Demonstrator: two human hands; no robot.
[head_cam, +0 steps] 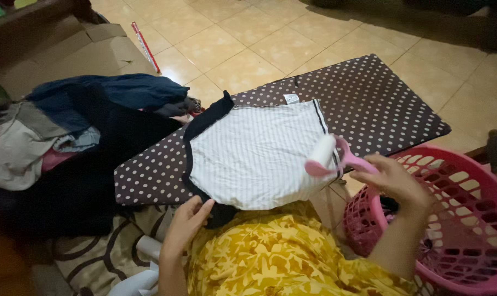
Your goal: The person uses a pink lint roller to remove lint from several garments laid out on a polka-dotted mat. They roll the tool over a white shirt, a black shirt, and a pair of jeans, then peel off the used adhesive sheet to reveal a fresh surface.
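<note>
A white striped garment (256,153) with black trim lies spread on a brown polka-dot board (380,104). My left hand (185,225) pinches the garment's black near edge. My right hand (393,181) grips the pink handle of a lint roller (328,156), whose white roll rests on the garment's right side.
A pink plastic laundry basket (467,219) stands at the right, beside my yellow patterned lap. A heap of dark and light clothes (67,142) lies at the left, with flattened cardboard (89,49) behind it on the tiled floor.
</note>
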